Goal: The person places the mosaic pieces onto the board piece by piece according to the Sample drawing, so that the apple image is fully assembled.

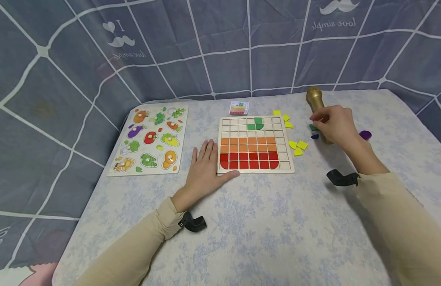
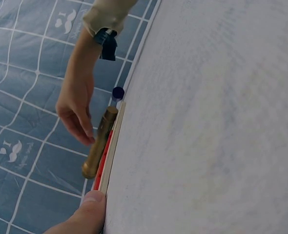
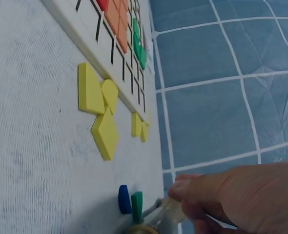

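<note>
My left hand (image 1: pixel 202 169) lies flat with spread fingers along the left edge of a wooden grid board (image 1: pixel 286 161). Its thumb (image 2: pixel 91 207) rests at the board's front corner. Red tiles (image 1: pixel 248 161), orange tiles (image 1: pixel 248 144) and green tiles (image 1: pixel 255 126) sit in the grid. My right hand (image 1: pixel 336 125) hovers over a gold bottle-shaped object (image 1: pixel 314 97), fingers bent downward, with no held thing showing. Below its fingertips lie a loose green piece (image 3: pixel 137 205) and a dark blue piece (image 3: pixel 125 199). The hand partly hides the gold object.
Several yellow pieces (image 1: pixel 298 147) lie right of the board. A purple round piece (image 1: pixel 365 135) is beyond my right wrist. Behind the board lies a small picture card (image 1: pixel 238 108). A vegetable puzzle board (image 1: pixel 154 157) lies left. A grey-blue checked cloth (image 1: pixel 227 71) hangs behind the table.
</note>
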A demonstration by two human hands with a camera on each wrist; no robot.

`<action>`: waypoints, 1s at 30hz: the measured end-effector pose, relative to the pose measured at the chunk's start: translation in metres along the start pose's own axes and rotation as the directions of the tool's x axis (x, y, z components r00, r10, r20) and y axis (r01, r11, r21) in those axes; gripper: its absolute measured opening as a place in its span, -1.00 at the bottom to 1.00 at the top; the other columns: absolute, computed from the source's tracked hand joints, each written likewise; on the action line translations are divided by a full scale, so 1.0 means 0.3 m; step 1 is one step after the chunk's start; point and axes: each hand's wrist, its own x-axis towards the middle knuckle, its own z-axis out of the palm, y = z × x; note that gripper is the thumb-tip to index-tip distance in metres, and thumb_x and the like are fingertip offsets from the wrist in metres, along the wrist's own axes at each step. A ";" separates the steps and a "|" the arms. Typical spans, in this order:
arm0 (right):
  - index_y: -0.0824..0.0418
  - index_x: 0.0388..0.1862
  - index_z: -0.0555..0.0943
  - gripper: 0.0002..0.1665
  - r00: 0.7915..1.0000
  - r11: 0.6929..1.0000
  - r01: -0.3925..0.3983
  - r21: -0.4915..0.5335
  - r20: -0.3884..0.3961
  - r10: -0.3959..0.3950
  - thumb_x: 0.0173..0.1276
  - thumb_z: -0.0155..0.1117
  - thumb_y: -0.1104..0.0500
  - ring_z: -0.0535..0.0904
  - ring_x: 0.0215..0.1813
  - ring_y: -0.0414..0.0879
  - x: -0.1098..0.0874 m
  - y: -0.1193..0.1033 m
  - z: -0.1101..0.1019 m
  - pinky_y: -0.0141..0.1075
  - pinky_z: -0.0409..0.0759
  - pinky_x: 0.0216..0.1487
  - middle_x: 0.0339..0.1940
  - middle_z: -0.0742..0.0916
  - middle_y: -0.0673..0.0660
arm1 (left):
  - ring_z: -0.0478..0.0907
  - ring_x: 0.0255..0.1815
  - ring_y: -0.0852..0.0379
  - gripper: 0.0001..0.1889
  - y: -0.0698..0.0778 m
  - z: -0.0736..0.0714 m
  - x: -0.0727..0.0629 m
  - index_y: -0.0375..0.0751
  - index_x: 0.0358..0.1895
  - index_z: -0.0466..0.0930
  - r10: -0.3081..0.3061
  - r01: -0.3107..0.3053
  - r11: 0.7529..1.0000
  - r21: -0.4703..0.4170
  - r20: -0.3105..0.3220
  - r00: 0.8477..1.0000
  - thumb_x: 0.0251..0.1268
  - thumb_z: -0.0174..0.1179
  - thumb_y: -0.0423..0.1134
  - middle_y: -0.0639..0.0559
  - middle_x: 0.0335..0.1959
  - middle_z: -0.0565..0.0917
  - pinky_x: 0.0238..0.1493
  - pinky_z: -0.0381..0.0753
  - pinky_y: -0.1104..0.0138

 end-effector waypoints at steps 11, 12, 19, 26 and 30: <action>0.49 0.07 0.72 -0.69 0.990 0.991 0.054 -0.125 0.138 -0.037 0.38 0.26 0.45 0.64 -0.03 0.41 0.026 0.010 0.000 0.24 0.57 0.00 -0.08 0.75 0.54 | -0.22 0.79 -0.16 0.28 -0.006 0.006 0.000 -0.36 0.71 -0.07 -0.002 0.002 1.000 0.001 -0.001 1.000 0.25 0.09 0.61 -0.25 0.75 -0.06 0.72 -0.30 -0.16; 0.49 0.07 0.71 -0.68 0.988 0.989 0.061 -0.135 0.147 -0.041 0.36 0.26 0.46 0.65 -0.02 0.42 0.028 0.010 0.000 0.25 0.58 0.01 -0.07 0.75 0.55 | -0.22 0.79 -0.16 0.28 -0.006 0.006 -0.001 -0.35 0.71 -0.07 -0.002 0.002 1.000 0.001 -0.001 1.000 0.25 0.09 0.61 -0.25 0.75 -0.06 0.72 -0.30 -0.16; 0.47 0.06 0.71 -0.67 0.979 0.977 0.086 -0.194 0.198 -0.047 0.31 0.29 0.53 0.63 0.07 0.45 0.039 0.008 0.008 0.30 0.55 0.10 0.01 0.76 0.51 | -0.21 0.79 -0.16 0.28 -0.004 0.003 -0.003 -0.36 0.71 -0.07 0.001 -0.001 1.000 -0.005 -0.006 1.000 0.25 0.10 0.60 -0.25 0.75 -0.05 0.72 -0.30 -0.16; 0.48 0.02 0.72 -0.67 0.981 0.974 0.103 -0.202 0.182 -0.066 0.27 0.31 0.54 0.61 0.02 0.44 0.036 0.017 0.012 0.30 0.55 0.09 -0.05 0.77 0.51 | -0.20 0.79 -0.18 0.28 0.000 0.000 -0.003 -0.37 0.71 -0.07 0.001 -0.001 1.000 -0.006 -0.009 1.000 0.25 0.11 0.59 -0.27 0.75 -0.04 0.72 -0.27 -0.17; 0.48 0.00 0.73 -0.68 0.983 0.972 0.119 -0.201 0.162 -0.086 0.25 0.34 0.53 0.61 -0.02 0.43 0.037 0.031 0.018 0.30 0.56 0.07 -0.10 0.75 0.52 | -0.18 0.78 -0.20 0.28 0.002 -0.003 -0.003 -0.38 0.70 -0.05 0.003 -0.003 1.000 -0.007 -0.013 1.000 0.25 0.13 0.58 -0.28 0.74 -0.02 0.72 -0.25 -0.18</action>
